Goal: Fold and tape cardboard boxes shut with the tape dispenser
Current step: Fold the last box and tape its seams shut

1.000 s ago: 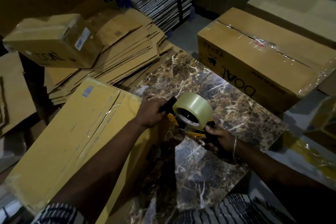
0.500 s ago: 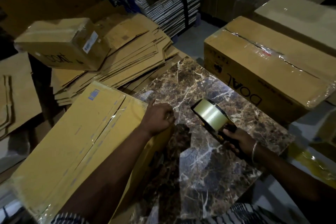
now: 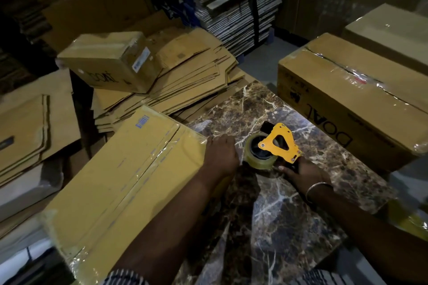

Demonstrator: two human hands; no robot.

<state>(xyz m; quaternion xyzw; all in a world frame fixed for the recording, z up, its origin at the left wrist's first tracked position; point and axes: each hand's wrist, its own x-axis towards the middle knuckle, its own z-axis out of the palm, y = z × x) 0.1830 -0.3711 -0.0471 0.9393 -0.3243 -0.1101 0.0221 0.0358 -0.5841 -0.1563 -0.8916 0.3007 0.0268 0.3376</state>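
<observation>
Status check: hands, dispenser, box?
Right hand grips tape dispenser on marble slab. Left hand rests at end of taped box, fingers hidden. Nothing between them.

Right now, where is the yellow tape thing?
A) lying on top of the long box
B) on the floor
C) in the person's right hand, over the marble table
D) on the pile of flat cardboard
C: the right hand grips the handle of the yellow tape dispenser over the marble table, beside the long box, not on it.
</observation>
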